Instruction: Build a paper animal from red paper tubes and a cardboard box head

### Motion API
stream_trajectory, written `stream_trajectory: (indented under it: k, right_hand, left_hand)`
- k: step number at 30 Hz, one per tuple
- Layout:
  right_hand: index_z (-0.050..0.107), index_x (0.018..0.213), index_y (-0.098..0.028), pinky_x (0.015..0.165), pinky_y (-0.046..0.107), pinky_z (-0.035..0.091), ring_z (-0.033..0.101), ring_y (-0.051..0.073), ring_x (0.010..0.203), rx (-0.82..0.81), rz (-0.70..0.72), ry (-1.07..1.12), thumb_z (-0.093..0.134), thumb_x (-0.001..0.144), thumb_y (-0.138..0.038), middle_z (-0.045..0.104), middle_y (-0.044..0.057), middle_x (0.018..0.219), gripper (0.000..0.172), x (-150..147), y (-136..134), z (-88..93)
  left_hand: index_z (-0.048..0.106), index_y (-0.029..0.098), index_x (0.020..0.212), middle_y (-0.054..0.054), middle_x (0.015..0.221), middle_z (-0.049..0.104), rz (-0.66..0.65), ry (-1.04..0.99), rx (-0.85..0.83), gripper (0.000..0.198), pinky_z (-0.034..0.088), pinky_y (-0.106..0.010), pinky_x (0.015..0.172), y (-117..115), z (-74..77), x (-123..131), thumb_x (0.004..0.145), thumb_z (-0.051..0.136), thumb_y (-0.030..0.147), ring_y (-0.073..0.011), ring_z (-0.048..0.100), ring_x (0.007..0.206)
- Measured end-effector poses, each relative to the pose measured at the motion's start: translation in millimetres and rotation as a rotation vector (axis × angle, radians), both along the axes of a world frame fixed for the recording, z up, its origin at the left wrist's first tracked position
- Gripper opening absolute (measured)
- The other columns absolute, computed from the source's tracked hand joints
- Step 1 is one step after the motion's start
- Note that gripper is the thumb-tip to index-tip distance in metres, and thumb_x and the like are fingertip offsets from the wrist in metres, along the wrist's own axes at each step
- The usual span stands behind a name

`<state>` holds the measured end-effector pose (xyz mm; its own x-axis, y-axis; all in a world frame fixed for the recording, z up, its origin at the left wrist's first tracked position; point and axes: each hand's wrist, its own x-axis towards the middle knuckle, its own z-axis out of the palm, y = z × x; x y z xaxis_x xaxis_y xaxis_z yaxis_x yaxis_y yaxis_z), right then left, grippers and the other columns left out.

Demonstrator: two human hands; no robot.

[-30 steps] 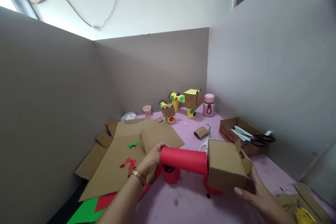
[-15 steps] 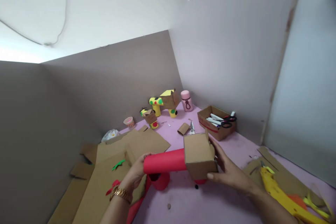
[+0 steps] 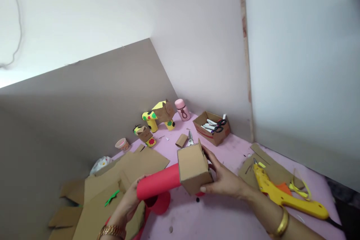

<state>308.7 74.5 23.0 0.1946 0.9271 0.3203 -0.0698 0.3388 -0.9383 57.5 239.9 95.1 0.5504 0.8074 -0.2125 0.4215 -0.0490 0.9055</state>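
Note:
Between my hands is a cardboard animal figure, made of a red tube body [image 3: 159, 180] with a brown cardboard box head [image 3: 192, 163] at its right end. A red tube leg [image 3: 159, 202] shows beneath the body. My left hand [image 3: 131, 200] grips the tube's left end, its fingers mostly behind it. My right hand [image 3: 221, 174] wraps the right side of the box, thumb at the lower front and fingers behind. The figure is low over the pink table [image 3: 219, 215]; whether its legs touch the surface is hard to tell.
Cardboard sheets [image 3: 135, 167] lie at left with a green paper cutout [image 3: 111, 197]. Yellow cardboard animals [image 3: 160, 114], a pink flask [image 3: 182, 110] and a paper cup [image 3: 122, 144] stand behind. A box of markers [image 3: 215, 127] is back right; a yellow glue gun [image 3: 287, 195] lies right.
The view has swung to the right, so everything appears farther left, and the glue gun and right bracelet now show. Both hands keep their hold on the figure, which looks slightly more tilted.

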Motion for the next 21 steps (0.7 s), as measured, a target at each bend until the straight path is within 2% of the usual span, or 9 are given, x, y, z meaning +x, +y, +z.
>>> stream_trajectory:
  k: [4, 7, 10, 13, 16, 18, 21]
  right_hand:
    - [0.005, 0.148, -0.031, 0.112, 0.045, 0.017, 0.019, 0.030, 0.139, -0.001, -0.001, -0.004, 0.084, 0.057, -0.037, 0.015, 0.010, 0.155, 0.120, 0, -1, 1.8]
    - [0.004, 0.148, -0.031, 0.111, 0.046, 0.017, 0.018, 0.029, 0.140, -0.011, 0.004, -0.003, 0.084, 0.058, -0.035, 0.017, 0.009, 0.155, 0.120, -1, -3, 4.5]
    - [0.003, 0.148, -0.032, 0.111, 0.045, 0.021, 0.017, 0.028, 0.140, -0.015, 0.016, 0.005, 0.083, 0.060, -0.034, 0.016, 0.008, 0.155, 0.119, -2, -4, 4.8]
    - [0.003, 0.148, -0.030, 0.110, 0.043, 0.023, 0.019, 0.026, 0.140, 0.001, 0.025, 0.023, 0.082, 0.062, -0.035, 0.017, 0.009, 0.155, 0.117, -3, -4, 2.3]
    - [-0.001, 0.148, -0.029, 0.110, 0.041, 0.023, 0.023, 0.025, 0.139, -0.018, 0.032, 0.052, 0.080, 0.064, -0.035, 0.020, 0.011, 0.154, 0.117, -5, -4, -0.1]
    - [-0.005, 0.148, -0.029, 0.109, 0.042, 0.025, 0.023, 0.025, 0.139, -0.039, 0.043, 0.075, 0.079, 0.065, -0.034, 0.022, 0.012, 0.153, 0.118, -6, -5, -0.4]
    - [-0.002, 0.148, -0.029, 0.109, 0.040, 0.024, 0.020, 0.024, 0.140, -0.039, 0.058, 0.103, 0.080, 0.065, -0.034, 0.017, 0.011, 0.155, 0.116, -7, -7, 1.1]
  left_hand:
    - [0.070, 0.026, 0.088, 0.000, 0.078, 0.074, -0.032, 0.027, 0.017, 0.025, 0.045, -0.034, 0.078, 2, -0.5, -3, 0.065, 0.070, 0.037, -0.0259, 0.060, 0.090]
    - [0.070, 0.027, 0.090, 0.002, 0.076, 0.073, -0.039, 0.078, 0.034, 0.025, 0.044, -0.031, 0.073, 3, -0.3, -7, 0.066, 0.070, 0.034, -0.0245, 0.060, 0.085]
    - [0.070, 0.025, 0.087, 0.003, 0.065, 0.068, -0.041, 0.165, 0.061, 0.020, 0.042, -0.028, 0.064, 2, 2.4, -9, 0.067, 0.070, 0.029, -0.0202, 0.058, 0.069]
    - [0.068, 0.019, 0.080, 0.006, 0.054, 0.058, -0.044, 0.260, 0.095, 0.011, 0.037, -0.025, 0.053, 3, 5.2, -11, 0.070, 0.069, 0.025, -0.0124, 0.047, 0.051]
    - [0.063, 0.015, 0.080, 0.006, 0.061, 0.056, -0.046, 0.362, 0.103, 0.014, 0.040, -0.023, 0.049, 4, 4.5, -12, 0.082, 0.063, 0.029, -0.0086, 0.047, 0.048]
    - [0.061, 0.014, 0.084, 0.003, 0.072, 0.060, -0.053, 0.422, 0.099, 0.020, 0.046, -0.024, 0.052, 5, 2.2, -13, 0.087, 0.057, 0.033, -0.0094, 0.054, 0.055]
    - [0.062, 0.014, 0.092, 0.000, 0.084, 0.064, -0.074, 0.467, 0.101, 0.022, 0.051, -0.027, 0.057, 7, -2.4, -15, 0.088, 0.056, 0.034, -0.0130, 0.060, 0.065]
